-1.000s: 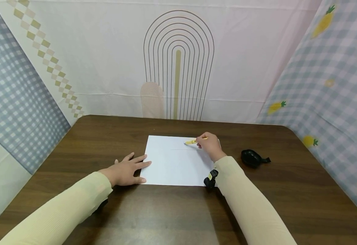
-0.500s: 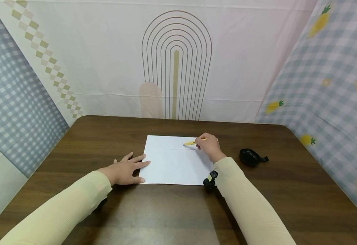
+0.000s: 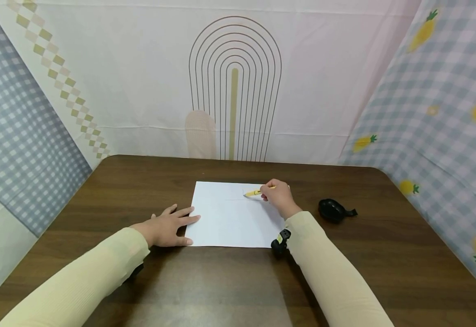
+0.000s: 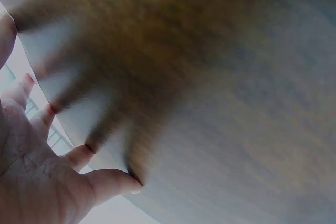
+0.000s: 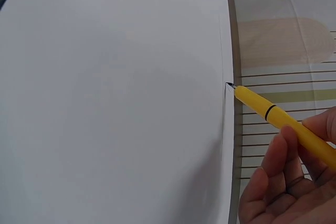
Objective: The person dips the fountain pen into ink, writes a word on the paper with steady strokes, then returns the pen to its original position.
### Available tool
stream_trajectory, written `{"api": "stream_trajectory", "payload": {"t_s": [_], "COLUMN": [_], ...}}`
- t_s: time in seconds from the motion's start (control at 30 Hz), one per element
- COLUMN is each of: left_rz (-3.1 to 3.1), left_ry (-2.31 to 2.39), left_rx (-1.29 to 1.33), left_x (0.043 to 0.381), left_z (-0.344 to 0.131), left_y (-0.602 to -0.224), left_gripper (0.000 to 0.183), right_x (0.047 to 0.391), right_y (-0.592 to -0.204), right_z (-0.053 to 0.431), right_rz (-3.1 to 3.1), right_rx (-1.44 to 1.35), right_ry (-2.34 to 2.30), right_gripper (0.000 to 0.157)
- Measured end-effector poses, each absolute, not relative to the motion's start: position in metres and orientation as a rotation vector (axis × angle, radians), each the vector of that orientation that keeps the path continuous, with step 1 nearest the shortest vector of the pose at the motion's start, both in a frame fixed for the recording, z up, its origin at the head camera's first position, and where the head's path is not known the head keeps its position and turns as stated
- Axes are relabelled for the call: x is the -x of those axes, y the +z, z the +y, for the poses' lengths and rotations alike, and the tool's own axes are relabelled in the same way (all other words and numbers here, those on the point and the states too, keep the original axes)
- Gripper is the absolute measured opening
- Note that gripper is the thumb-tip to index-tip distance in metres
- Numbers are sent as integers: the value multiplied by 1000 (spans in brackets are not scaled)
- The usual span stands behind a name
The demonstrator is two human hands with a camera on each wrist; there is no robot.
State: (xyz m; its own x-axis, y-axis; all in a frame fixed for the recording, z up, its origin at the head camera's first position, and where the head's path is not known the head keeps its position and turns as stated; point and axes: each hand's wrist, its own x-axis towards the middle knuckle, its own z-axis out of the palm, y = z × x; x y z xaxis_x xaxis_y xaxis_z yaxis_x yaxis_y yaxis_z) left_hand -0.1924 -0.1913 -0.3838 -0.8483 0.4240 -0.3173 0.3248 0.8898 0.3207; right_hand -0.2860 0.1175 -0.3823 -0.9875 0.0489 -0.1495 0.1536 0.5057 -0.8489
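A sheet of white paper (image 3: 229,227) lies on the brown table, with a thin horizontal line drawn across its upper part. My right hand (image 3: 279,196) pinches a yellow pen (image 5: 273,115) between thumb and fingers. The pen's dark tip meets the paper just above that line, at the lower end of a short, faint upright stroke. My left hand (image 3: 171,228) rests with spread fingers at the sheet's left edge, fingertips on the paper. In the left wrist view the palm and spread fingers (image 4: 113,183) show against the tabletop.
On the table (image 3: 238,281), right of my right forearm, lies a glossy black rounded object (image 3: 332,210) with a short tail. Patterned cloth (image 3: 148,81) hangs behind the table, and checked cloth (image 3: 438,118) with pineapples hangs on the right. A small black camera (image 3: 280,241) sits at my right wrist.
The pen tip has moved slightly toward me, and a short upright stroke now shows above the horizontal line. My left hand has stayed in place on the sheet.
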Motion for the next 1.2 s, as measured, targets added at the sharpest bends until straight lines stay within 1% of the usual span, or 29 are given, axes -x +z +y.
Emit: {"api": "stream_trajectory", "payload": {"t_s": [0.37,1.2], "left_rz": [2666,2657], "left_ry": [376,366], "left_rx": [-555,-554], "left_x": [192,194], "left_z": [-191,-192], "left_y": [-382,-384], "left_gripper": [71,73], "right_x": [281,271], "right_y": [-382,-378], "right_z": [119,118], "right_rz": [2632,2610], "right_rx": [-179,-196], "right_ry": [-1488,-1472], "right_gripper": [12,11]}}
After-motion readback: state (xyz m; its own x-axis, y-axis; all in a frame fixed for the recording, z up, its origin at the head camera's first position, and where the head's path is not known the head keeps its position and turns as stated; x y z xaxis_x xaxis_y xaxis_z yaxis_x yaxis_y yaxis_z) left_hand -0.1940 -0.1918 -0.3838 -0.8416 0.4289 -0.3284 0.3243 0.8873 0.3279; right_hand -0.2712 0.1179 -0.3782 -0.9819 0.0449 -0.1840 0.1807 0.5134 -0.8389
